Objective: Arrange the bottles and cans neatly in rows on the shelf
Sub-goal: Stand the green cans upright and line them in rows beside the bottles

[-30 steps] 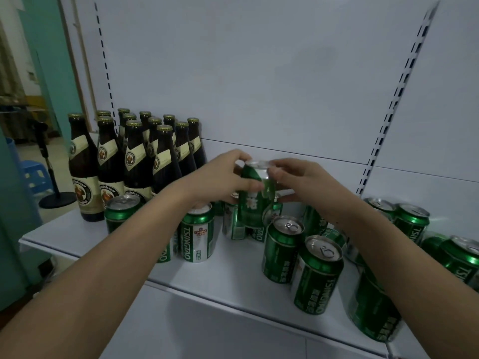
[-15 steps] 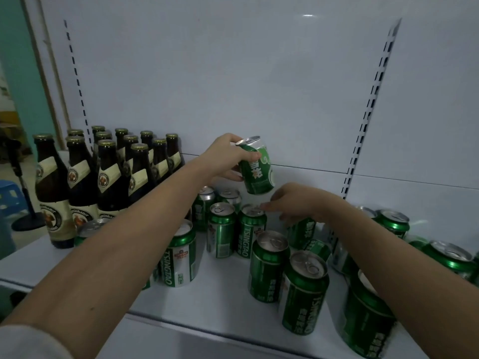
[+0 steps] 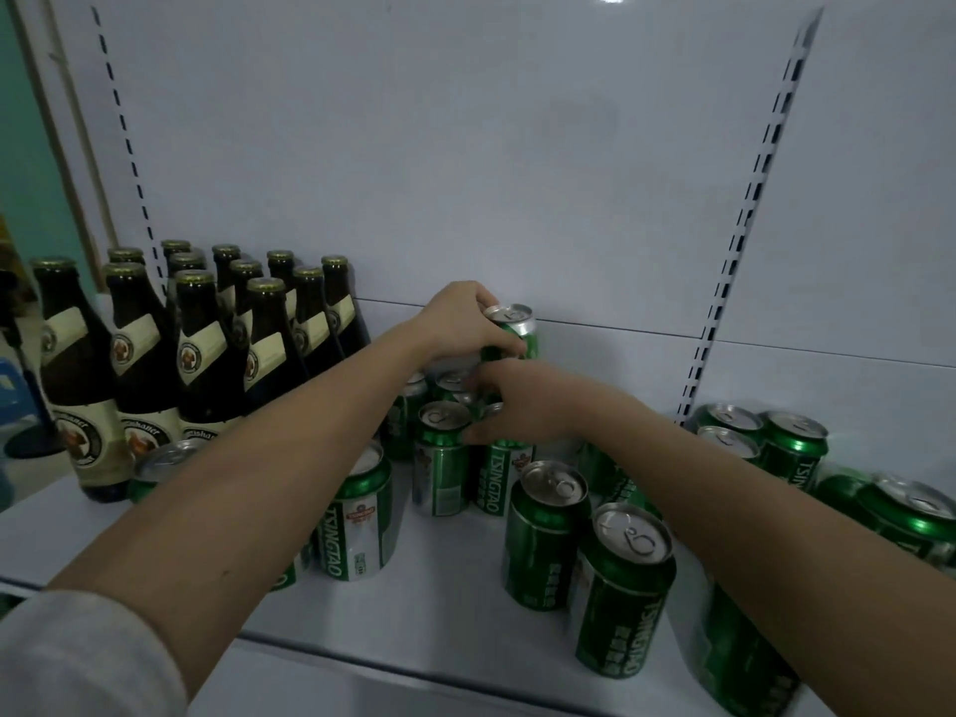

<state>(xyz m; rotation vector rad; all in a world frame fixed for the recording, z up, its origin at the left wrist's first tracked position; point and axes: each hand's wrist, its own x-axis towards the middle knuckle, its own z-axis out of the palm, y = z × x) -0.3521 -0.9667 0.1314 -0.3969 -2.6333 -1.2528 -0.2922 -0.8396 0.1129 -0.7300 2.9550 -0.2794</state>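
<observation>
My left hand [image 3: 463,323] grips a green Tsingtao can [image 3: 512,331] from above and holds it in the air near the back wall, over a group of upright cans. My right hand [image 3: 522,406] lies just below it, fingers curled over the top of a standing can [image 3: 499,481]. Beside that can stands another can [image 3: 439,460]. More green cans stand in front [image 3: 546,540] [image 3: 621,592] [image 3: 357,525]. Several dark brown bottles [image 3: 207,354] with cream labels stand in rows at the left of the white shelf [image 3: 445,618].
A loose cluster of cans [image 3: 791,447] sits at the right, one can lying on its side [image 3: 910,514]. Slotted uprights [image 3: 745,214] run up the white back panel. Beyond the shelf's left end a black floor stand [image 3: 28,442] is visible.
The can in my left hand went from tilted to nearly upright, staying near the back wall. My right hand moved left onto the top of a standing can.
</observation>
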